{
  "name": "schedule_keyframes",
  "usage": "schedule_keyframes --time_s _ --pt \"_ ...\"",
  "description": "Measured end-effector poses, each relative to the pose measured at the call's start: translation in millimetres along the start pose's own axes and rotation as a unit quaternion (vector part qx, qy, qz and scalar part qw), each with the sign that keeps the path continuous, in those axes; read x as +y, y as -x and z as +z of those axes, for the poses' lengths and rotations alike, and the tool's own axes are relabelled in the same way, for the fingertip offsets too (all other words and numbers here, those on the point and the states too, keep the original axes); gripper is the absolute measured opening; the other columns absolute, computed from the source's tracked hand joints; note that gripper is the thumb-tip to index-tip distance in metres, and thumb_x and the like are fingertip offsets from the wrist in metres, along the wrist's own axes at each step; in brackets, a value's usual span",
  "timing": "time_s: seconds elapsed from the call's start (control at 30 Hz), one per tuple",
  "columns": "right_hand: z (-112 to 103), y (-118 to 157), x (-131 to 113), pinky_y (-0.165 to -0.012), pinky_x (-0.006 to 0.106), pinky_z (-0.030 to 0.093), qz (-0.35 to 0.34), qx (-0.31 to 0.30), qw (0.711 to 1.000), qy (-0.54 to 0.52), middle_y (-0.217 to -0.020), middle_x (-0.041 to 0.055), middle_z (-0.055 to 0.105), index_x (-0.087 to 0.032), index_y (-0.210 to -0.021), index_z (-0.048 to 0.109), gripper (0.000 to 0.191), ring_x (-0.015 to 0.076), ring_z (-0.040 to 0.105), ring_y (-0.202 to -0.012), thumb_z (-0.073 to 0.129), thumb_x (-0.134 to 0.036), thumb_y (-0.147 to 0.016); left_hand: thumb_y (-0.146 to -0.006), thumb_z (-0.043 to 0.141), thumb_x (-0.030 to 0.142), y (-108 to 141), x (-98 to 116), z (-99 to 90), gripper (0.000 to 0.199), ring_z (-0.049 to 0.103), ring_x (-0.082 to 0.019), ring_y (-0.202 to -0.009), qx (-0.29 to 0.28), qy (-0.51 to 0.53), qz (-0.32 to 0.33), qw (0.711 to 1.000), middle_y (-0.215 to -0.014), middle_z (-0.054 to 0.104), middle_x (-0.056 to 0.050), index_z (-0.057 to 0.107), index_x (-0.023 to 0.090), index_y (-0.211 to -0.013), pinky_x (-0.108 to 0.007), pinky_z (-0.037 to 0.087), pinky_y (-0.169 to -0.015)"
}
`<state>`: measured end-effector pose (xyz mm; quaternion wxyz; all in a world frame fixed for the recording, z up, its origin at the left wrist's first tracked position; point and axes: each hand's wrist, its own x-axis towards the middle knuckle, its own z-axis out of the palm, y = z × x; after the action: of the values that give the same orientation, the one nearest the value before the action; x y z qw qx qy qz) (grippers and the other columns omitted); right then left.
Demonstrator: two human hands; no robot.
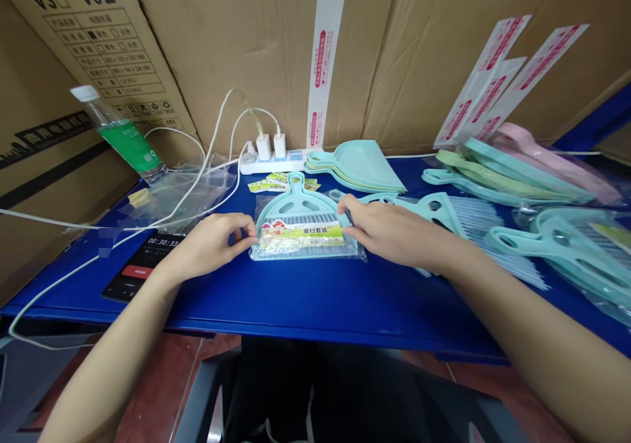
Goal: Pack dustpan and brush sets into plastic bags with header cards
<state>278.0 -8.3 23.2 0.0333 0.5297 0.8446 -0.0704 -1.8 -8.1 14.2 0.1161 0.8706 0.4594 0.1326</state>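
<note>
A light-blue dustpan and brush set (296, 203) lies flat on the blue table in a clear plastic bag, its handle end pointing away from me. Across its front sits a green and white label card (303, 233) with red mushrooms. My left hand (217, 240) pinches the bag's left edge, fingers closed. At the opposite edge, the thumb and fingers of my right hand (377, 227) grip the bag. Partly behind that hand lie loose light-blue brushes (438, 209) with pale bristles. Stacked dustpans (367, 165) rest behind the bagged set, beside more label cards (271, 183).
Left: a phone (140, 269) showing a timer, a plastic bag pile (185, 190), a leaning bottle (129, 142) and white cables. A power strip (273, 162) with chargers stands behind. Right: bagged sets (566, 246) and a pink, green and blue pile (532, 167). Cardboard boxes (256, 48) wall the back.
</note>
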Motion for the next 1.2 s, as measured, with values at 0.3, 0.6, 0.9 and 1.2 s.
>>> schedule_keyframes --time_s 0.3,0.6,0.9,1.2 --pt "3.9 -3.7 -0.5 -0.053 0.029 0.032 0.008 0.001 1.000 -0.016 -0.068 0.0042 0.059 -0.010 -0.130 0.042 0.040 0.0227 0.057 -0.063 0.036 -0.019 -0.092 -0.085 0.055 0.027 -0.5 -2.1 0.8 0.014 0.053 -0.009 -0.052 0.004 0.006 0.019 1.000 -0.062 0.062 0.004 0.064 0.020 -0.077 -0.020 0.038 -0.052" --pt "1.8 -0.5 -1.1 -0.056 0.028 0.033 0.010 0.013 0.998 -0.064 -0.069 0.0030 0.060 -0.012 -0.125 0.048 0.039 0.0225 0.057 -0.069 0.045 -0.014 -0.086 -0.084 0.055 0.025 -0.1 -0.8 0.1 0.013 0.051 -0.008 -0.051 -0.003 0.016 0.015 1.000 -0.061 0.061 0.005 0.063 0.019 -0.076 -0.020 0.040 -0.055" --pt "2.3 1.6 -1.9 -0.052 0.029 0.029 -0.010 -0.001 0.999 -0.050 -0.055 -0.0021 0.049 -0.008 -0.129 0.048 0.045 0.0206 0.052 -0.059 0.042 -0.013 -0.084 -0.082 0.055 0.023 -0.8 -2.3 0.9 0.011 0.052 -0.008 -0.052 -0.005 0.018 0.022 1.000 -0.063 0.062 0.004 0.063 0.019 -0.076 -0.019 0.038 -0.052" --pt "2.8 3.3 1.0 -0.050 0.028 0.030 -0.014 0.002 1.000 -0.026 -0.060 0.0001 0.056 -0.014 -0.119 0.052 0.038 0.0197 0.055 -0.061 0.046 -0.016 -0.082 -0.082 0.052 0.023 -0.1 1.9 -0.2 0.013 0.050 -0.008 -0.050 -0.007 0.021 0.028 0.999 -0.061 0.061 0.005 0.061 0.020 -0.074 -0.019 0.037 -0.049"
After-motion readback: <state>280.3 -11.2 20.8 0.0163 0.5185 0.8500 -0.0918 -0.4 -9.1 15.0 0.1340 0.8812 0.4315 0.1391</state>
